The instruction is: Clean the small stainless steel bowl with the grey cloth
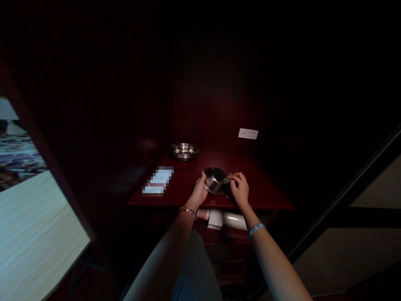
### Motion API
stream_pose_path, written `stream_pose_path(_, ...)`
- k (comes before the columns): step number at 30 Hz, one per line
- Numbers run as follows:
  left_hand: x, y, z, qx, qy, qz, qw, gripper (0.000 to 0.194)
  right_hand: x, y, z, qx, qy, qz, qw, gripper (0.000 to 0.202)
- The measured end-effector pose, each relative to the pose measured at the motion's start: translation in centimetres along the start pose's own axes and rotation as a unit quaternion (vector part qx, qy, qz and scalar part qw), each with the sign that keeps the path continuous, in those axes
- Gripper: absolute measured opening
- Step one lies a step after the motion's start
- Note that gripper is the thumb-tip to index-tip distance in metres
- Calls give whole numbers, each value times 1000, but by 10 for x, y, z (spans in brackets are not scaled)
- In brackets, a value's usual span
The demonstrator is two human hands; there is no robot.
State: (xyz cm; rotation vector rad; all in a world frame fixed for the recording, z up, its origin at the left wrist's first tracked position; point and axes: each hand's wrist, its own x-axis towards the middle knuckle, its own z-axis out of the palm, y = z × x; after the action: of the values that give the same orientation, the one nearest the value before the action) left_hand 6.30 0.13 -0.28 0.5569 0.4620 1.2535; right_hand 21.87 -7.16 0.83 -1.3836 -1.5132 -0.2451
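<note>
The left hand (198, 191) grips the rim of a small round shiny steel bowl (214, 180), tilted on its side over the dark red wooden worktop (269, 190); the right hand (239, 189) pinches a small dark cloth (227, 180) against the bowl's edge; a second, shallower steel dish (184, 150) stands well behind; a blurred pale card (158, 181) lies to the left, its writing unreadable; a white wall socket plate (248, 133) sits behind; a white hair dryer (224, 219) lies on the shelf below.

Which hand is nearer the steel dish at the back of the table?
Left. The left hand grips the tilted steel bowl's left side, closer to the back dish. The right hand presses a cloth on the bowl's right side.
</note>
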Motion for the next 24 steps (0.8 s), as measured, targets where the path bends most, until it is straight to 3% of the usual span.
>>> stream_pose_path(10,-5,2,2,2,-18,0,1000,33,3,5,5,55,58,23,997,37)
stream_pose_path(16,-3,1,1,4,-15,0,1000,35,3,0,6,73,-17,-23,997,29)
stream_pose_path(24,0,6,-4,-29,-12,-6,999,34,-5,-6,1,127,-117,-102,980,50)
